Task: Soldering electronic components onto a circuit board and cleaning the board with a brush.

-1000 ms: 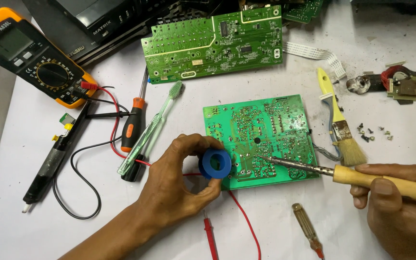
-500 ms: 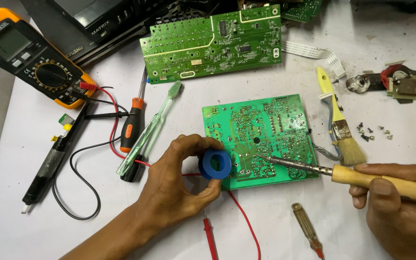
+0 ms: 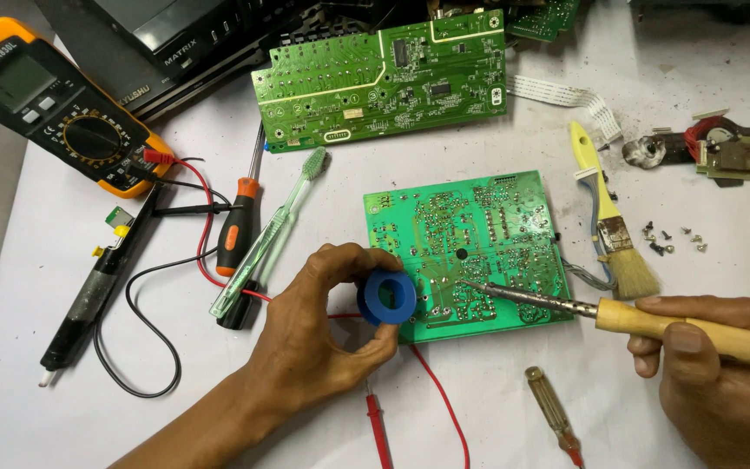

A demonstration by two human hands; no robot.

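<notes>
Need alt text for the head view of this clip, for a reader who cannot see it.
A right hand holds a wooden-handled soldering iron with its tip on a green circuit board, while the left hand holds a blue solder spool at the board's edge. A multimeter, screwdriver and brush lie around.

Blue solder spool (image 3: pixel 387 296) upright at green circuit board's (image 3: pixel 470 247) left edge; wooden-handled soldering iron (image 3: pixel 618 314) tip on board.

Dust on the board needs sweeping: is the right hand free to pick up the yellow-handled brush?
Probably not yet. The right hand is wrapped around the soldering iron, though the yellow-handled brush lies uncovered just above it on the table, with nothing between.
</notes>
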